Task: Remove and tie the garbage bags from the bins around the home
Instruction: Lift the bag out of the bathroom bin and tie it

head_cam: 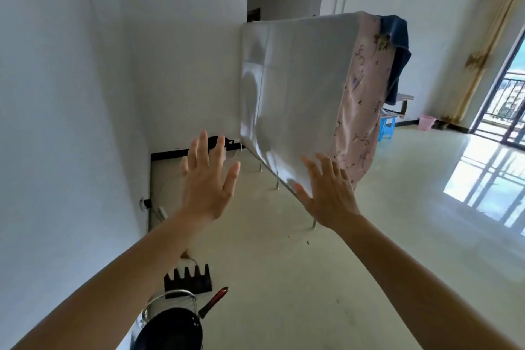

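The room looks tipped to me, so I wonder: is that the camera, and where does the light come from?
Head view: the wide lens, tilted, leans the walls and the rack; daylight comes through the balcony door at right and throws a bright barred patch on the floor; the left hand and right hand look sharp, the far pink bin soft.

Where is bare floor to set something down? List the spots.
Open floor lies between the covered rack and the balcony door. Crowded: the wall side, around the cookware and black toothed stand.
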